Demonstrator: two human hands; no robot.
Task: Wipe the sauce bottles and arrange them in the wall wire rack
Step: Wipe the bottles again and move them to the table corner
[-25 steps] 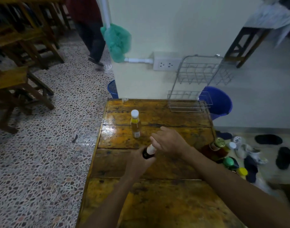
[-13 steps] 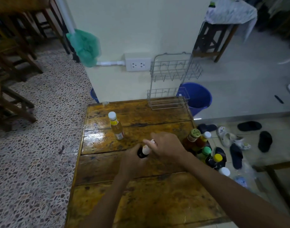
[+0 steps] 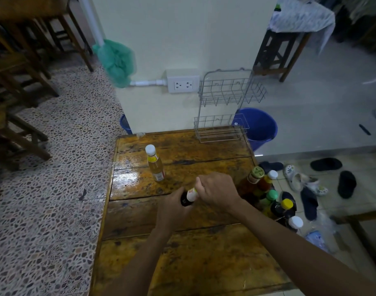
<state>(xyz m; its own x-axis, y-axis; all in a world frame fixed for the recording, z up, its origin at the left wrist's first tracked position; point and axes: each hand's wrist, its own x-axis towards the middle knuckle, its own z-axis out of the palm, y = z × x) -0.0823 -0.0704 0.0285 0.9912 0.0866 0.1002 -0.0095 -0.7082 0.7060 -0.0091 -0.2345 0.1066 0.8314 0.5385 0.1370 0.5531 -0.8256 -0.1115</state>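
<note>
While the wooden table (image 3: 204,263) fills the lower middle of the head view, its planks running side to side and its far left part shining wet, the wire rack (image 3: 225,107) hangs on the pale wall at about 12 o'clock from the hands, two tiers one above the other, the lower basket reaching down to the table's far edge. A blue bucket (image 3: 259,124) stands on the floor just beside the rack at its 3 o'clock. At 3 o'clock from the hands, a cluster of sauce bottles (image 3: 266,193) crowds the table's right edge, upright, with gold, white, green and yellow caps. At 11 o'clock from the hands, a yellow sauce bottle (image 3: 155,165) stands alone on the wet plank, its long axis upright, white cap at the top, a yellow neck band and a red-and-white label low on its amber body. The left hand (image 3: 172,208) curls round the body of a dark bottle (image 3: 188,197) near the table's middle; the bottle stands roughly upright with its neck tilted toward 1 o'clock, its body black with a small label and its cap pale cream. The right hand (image 3: 217,191) closes over that cap from the 3 o'clock side, fingers curled round it; whether a cloth lies under them I cannot tell.
</note>
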